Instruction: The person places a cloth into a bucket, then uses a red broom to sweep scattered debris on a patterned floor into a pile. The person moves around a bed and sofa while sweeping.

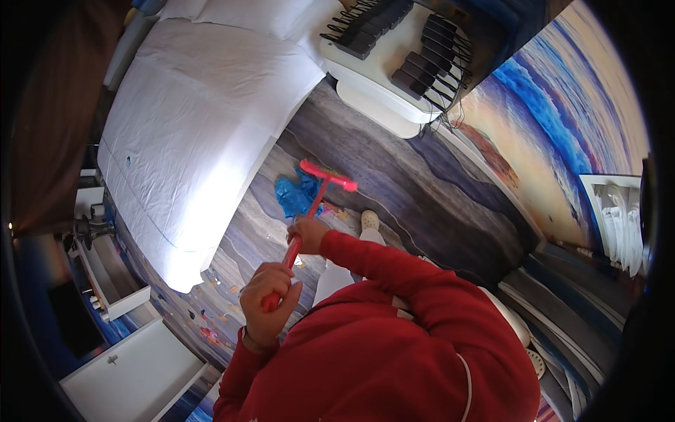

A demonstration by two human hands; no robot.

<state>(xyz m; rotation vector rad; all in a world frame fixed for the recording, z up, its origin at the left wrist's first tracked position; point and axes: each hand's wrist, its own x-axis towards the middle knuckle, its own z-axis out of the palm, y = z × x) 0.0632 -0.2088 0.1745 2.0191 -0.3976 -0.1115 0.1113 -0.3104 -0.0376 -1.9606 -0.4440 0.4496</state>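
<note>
My left hand (266, 300) is wrapped around the top end of a red broom handle (293, 250). Lower on the same handle, my right hand (310, 233) grips it. At the far end, the pink broom head (328, 175) with yellow-green bristles is over the wood-patterned floor. Beside it, to the left, lies a crumpled blue plastic bag (295, 198), partly behind the handle. Small paper-like scraps (337, 212) are on the floor next to the bag. Whether the bristles touch the floor cannot be told.
On the left is a bed with a white sheet (174, 116). A white table (379, 79) at the top carries several black boxes with cables (422, 68). Litter (211, 335) is strewn on the floor at lower left, near an open white drawer (126, 303). My cream clog (369, 220) is ahead.
</note>
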